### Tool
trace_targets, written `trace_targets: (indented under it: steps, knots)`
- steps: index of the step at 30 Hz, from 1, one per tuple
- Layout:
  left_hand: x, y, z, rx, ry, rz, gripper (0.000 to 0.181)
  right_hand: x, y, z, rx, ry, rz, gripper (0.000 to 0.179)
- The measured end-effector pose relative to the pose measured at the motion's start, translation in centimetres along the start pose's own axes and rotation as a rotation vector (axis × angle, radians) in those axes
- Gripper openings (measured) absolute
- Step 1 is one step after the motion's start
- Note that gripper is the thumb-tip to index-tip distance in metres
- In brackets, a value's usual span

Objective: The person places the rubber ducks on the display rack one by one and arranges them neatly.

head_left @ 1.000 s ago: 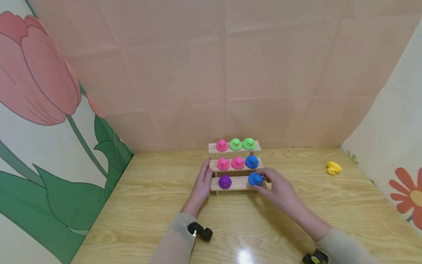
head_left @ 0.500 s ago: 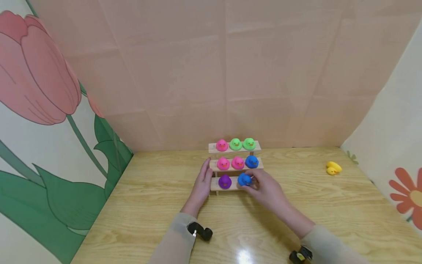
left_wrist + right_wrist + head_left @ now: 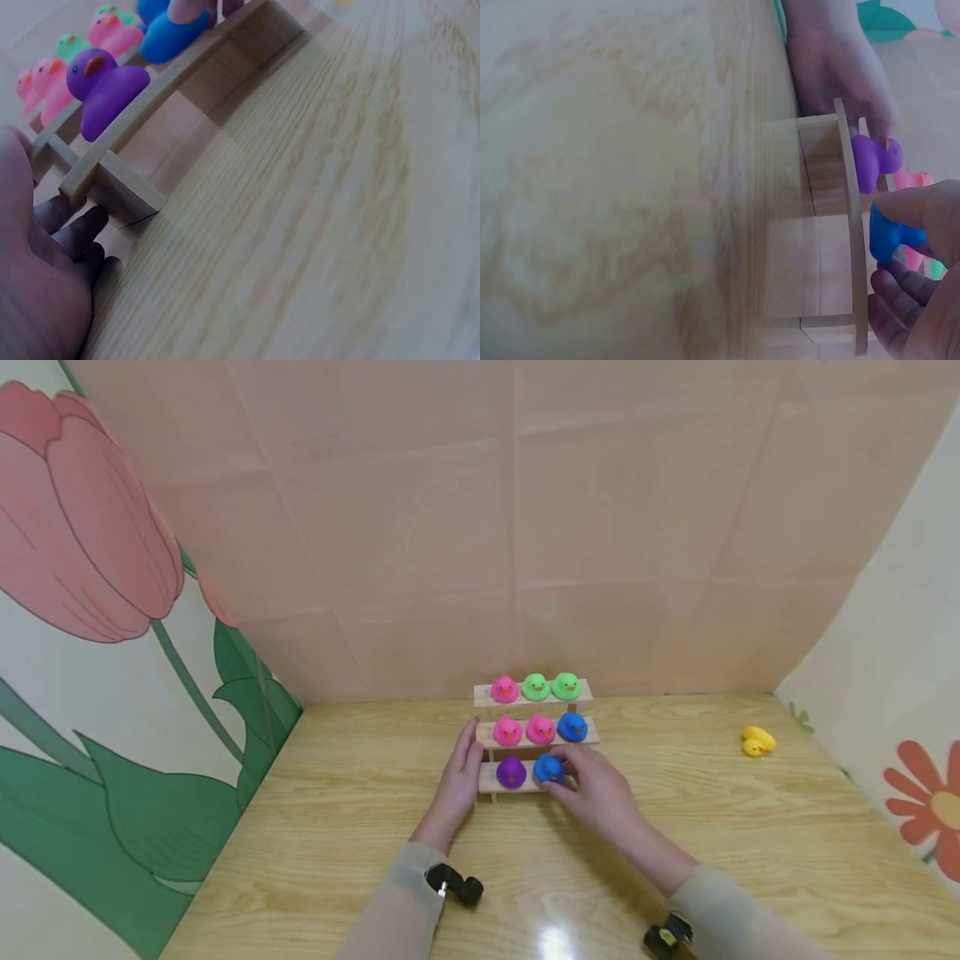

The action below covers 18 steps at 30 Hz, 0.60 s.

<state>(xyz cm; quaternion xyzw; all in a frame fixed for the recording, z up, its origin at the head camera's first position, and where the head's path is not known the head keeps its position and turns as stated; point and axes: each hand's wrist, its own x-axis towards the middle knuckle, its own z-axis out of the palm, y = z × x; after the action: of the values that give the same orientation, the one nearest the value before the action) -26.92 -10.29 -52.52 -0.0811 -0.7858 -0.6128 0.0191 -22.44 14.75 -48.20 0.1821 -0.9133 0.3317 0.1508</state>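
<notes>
A three-tier wooden rack [image 3: 491, 786] stands on the table with small rubber ducks on its steps. My right hand [image 3: 600, 787] pinches a blue rubber duck [image 3: 548, 768] between thumb and fingers at the bottom step, to the right of a purple duck [image 3: 512, 772]. In the right wrist view that blue duck [image 3: 886, 234] sits at or just over the board; contact is hard to tell. Along the rack's left end lies my left hand [image 3: 458, 774], its fingers touching the side. The left wrist view shows its fingertips [image 3: 82, 231] by the bottom board's end.
On the middle step sit two pink ducks [image 3: 507, 732] and another blue duck [image 3: 572, 727]. The top step bears a pink duck [image 3: 505, 689] and two green ducks [image 3: 536, 687]. A yellow duck [image 3: 758, 742] lies tipped on the table at far right. A pinkish cloth [image 3: 510, 527] hangs behind.
My right hand has moved left along the bottom step with the blue duck, bringing it close to the purple one. The left hand has stayed at the rack's side.
</notes>
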Motion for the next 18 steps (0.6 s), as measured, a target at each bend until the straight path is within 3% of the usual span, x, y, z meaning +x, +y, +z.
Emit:
trace_targets:
  steps: [18]
  knots:
    - [-0.09,0.09,-0.02,-0.007,0.000,-0.009,0.055,0.24,-0.63,0.80,-0.097,-0.018,0.032,0.040]
